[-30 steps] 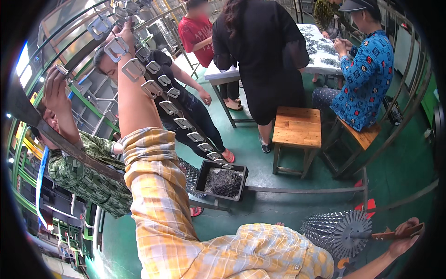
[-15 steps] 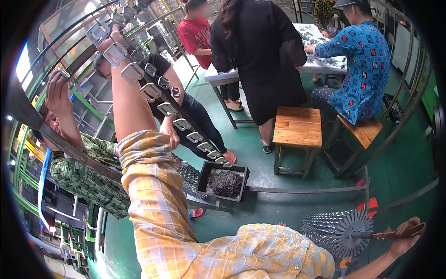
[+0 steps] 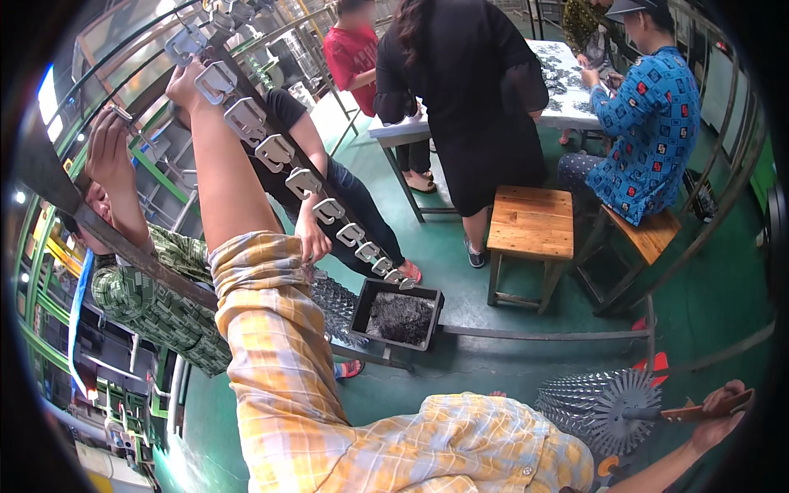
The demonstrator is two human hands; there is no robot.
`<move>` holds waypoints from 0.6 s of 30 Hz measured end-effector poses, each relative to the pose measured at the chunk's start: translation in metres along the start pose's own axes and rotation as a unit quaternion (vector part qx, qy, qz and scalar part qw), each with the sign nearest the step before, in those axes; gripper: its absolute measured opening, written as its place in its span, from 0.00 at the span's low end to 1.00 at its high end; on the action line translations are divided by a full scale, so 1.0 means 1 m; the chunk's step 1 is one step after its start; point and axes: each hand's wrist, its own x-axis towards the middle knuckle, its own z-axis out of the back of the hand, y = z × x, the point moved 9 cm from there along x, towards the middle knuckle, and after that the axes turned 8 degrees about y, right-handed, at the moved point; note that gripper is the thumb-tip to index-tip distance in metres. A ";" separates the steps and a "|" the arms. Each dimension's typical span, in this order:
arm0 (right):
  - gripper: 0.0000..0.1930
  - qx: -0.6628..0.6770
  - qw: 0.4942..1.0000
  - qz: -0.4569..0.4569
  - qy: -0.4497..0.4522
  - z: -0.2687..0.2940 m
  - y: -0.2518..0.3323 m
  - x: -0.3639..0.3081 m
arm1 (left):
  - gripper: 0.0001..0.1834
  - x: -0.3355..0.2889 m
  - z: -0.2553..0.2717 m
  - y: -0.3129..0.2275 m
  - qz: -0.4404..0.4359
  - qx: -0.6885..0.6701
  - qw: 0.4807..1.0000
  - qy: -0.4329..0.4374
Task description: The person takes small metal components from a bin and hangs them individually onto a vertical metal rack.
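Note:
My left arm, in a yellow plaid sleeve, reaches up to the upper left. My left hand (image 3: 187, 85) has its fingers closed at the lower edge of a silver metal buckle (image 3: 186, 45); the contact is partly hidden. Beside the hand, a row of similar buckles (image 3: 275, 153) runs down a dark slanting bar. At the lower right, my right hand (image 3: 713, 423) is wrapped around a brown flat handle (image 3: 682, 414). That handle joins the shaft of a cylinder of metal pieces (image 3: 612, 415), with a toothed round end.
A black tray (image 3: 393, 342) of dark scraps stands below the bar's lower end. One co-worker (image 3: 156, 287) in green sits close at left; another (image 3: 288, 131) stands behind the bar. Wooden stools (image 3: 530, 218) and people at a white table (image 3: 567, 82) are farther off.
The buckles beside my left hand appear lower and farther right. My left hand has shifted slightly left and down. My right hand keeps its hold. The co-worker in blue has raised a hand.

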 end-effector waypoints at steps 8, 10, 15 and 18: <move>0.29 0.018 1.000 -0.004 -0.004 0.005 -0.007 0.002 | 0.08 -0.037 -0.013 -0.010 -0.070 0.111 0.988 0.086; 0.29 0.019 1.000 -0.014 0.011 0.005 -0.009 0.002 | 0.09 -0.052 -0.022 -0.024 -0.117 0.214 0.966 0.092; 0.29 0.030 0.999 -0.011 0.018 0.004 -0.009 0.002 | 0.13 -0.071 -0.042 -0.050 -0.193 0.343 0.917 0.071; 0.29 0.024 1.000 -0.008 0.012 0.003 -0.006 0.001 | 0.12 -0.088 -0.054 -0.059 -0.141 0.262 0.949 0.108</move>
